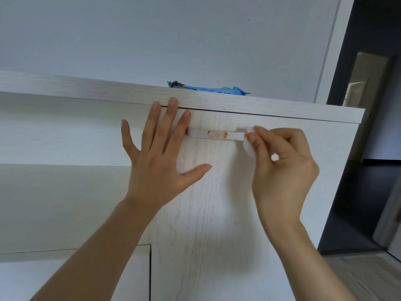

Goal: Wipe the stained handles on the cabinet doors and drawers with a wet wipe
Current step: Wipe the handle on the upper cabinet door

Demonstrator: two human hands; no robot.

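Note:
A white bar handle sits near the top of a pale wood-grain cabinet door. An orange-red stain smears its middle. My right hand pinches a folded white wet wipe against the handle's right end. My left hand lies flat on the door with fingers spread, its fingertips reaching the door's top edge and covering the handle's left end.
A blue wet-wipe pack lies on the cabinet top. A lower door's edge shows at bottom left. To the right are a dark doorway and wooden floor.

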